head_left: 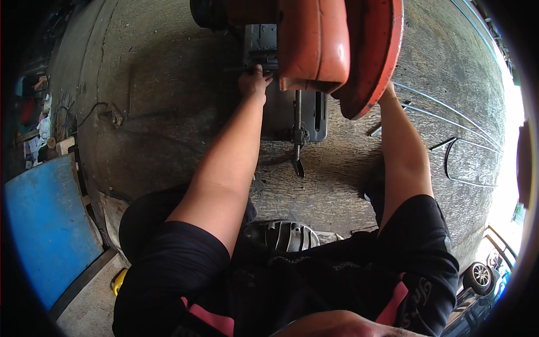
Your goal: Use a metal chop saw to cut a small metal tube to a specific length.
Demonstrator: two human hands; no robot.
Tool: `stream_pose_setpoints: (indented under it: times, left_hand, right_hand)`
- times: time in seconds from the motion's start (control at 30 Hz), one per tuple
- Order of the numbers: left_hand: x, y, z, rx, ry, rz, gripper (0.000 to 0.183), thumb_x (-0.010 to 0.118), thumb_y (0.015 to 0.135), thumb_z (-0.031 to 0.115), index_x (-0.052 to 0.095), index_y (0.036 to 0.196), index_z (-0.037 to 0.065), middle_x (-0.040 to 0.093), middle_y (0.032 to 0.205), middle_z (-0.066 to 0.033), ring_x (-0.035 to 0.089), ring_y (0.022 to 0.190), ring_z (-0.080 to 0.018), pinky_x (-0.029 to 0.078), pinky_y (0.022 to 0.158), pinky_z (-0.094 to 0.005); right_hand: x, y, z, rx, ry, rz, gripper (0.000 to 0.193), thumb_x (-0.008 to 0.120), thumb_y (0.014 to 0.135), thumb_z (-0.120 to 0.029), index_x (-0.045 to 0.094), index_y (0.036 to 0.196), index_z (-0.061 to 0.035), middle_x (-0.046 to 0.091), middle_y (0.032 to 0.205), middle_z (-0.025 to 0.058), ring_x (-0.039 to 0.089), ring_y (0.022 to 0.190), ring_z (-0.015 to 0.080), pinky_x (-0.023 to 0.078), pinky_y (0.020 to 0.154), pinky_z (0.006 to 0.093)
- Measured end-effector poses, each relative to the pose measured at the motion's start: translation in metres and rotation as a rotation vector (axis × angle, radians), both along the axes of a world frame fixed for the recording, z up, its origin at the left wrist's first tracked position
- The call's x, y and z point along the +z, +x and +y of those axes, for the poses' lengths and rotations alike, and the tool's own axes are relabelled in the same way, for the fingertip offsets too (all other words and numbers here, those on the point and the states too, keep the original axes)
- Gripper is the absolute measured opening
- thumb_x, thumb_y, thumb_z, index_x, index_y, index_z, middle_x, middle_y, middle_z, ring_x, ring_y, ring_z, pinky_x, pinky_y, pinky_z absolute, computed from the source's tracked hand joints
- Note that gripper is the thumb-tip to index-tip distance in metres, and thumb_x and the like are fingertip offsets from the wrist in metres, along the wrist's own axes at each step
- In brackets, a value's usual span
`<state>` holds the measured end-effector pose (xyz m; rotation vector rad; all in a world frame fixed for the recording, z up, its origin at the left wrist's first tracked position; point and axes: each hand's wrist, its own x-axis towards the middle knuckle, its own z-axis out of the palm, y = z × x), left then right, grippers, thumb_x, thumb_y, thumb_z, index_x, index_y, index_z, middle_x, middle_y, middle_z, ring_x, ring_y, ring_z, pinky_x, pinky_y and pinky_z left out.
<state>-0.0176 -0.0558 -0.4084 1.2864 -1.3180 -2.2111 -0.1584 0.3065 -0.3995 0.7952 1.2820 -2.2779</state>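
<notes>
An orange cut-off saw (pixel 314 45) stands in front of me, its round wheel guard (pixel 373 67) facing right. Below the saw head lies its dark metal base (pixel 281 121), with a threaded vise screw (pixel 298 109) and a crank handle (pixel 298 167) at the near end. My left hand (pixel 254 84) reaches to the vise, fingers bent at a thin dark rod (pixel 233 69) that lies crosswise there. The right arm extends to the far side of the wheel guard. Only the wrist end of my right hand (pixel 388 94) shows; its fingers are hidden behind the guard.
Long thin metal rods (pixel 449 112) lie on the worn floor at right, near a bent dark strip (pixel 447 160). A ribbed metal part (pixel 286 235) sits close to my body. At left are a blue panel (pixel 50 213) and a cable (pixel 92 109). A vehicle wheel (pixel 480 275) shows lower right.
</notes>
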Motion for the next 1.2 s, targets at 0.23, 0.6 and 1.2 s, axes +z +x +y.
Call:
stream_pose_setpoints:
  times: [0.23, 0.6, 1.2]
  left_hand:
    - [0.008, 0.002, 0.003, 0.022, -0.029, -0.004, 0.022, 0.056, 0.098, 0.01, 0.049, 0.111, -0.006, 0.063, 0.095, -0.0176, 0.07, 0.078, -0.0303, 0.062, 0.071, -0.0416]
    - [-0.012, -0.002, -0.002, -0.018, 0.004, 0.035, 0.019, 0.056, 0.098, 0.012, 0.05, 0.109, -0.002, 0.064, 0.092, -0.0165, 0.07, 0.076, -0.0296, 0.061, 0.069, -0.0426]
    - [-0.004, -0.002, 0.002, 0.01, -0.015, 0.006, 0.016, 0.057, 0.098, 0.011, 0.051, 0.105, -0.002, 0.066, 0.086, -0.0163, 0.07, 0.073, -0.0265, 0.06, 0.067, -0.0409]
  right_hand:
    - [-0.003, 0.009, -0.008, 0.058, -0.129, -0.003, 0.024, 0.044, 0.101, -0.009, 0.05, 0.119, 0.0061, 0.06, 0.104, 0.0177, 0.06, 0.095, 0.027, 0.052, 0.087, 0.0375]
    - [-0.053, -0.045, 0.014, -0.337, 0.183, -0.244, 0.01, 0.058, 0.097, -0.014, 0.054, 0.1, -0.0058, 0.055, 0.088, 0.0101, 0.058, 0.077, 0.0236, 0.056, 0.068, 0.0378]
    - [-0.197, -0.087, 0.085, 0.244, -0.371, -0.287, 0.033, 0.04, 0.101, -0.031, 0.056, 0.121, -0.0088, 0.064, 0.114, 0.0091, 0.06, 0.104, 0.0274, 0.045, 0.087, 0.0408]
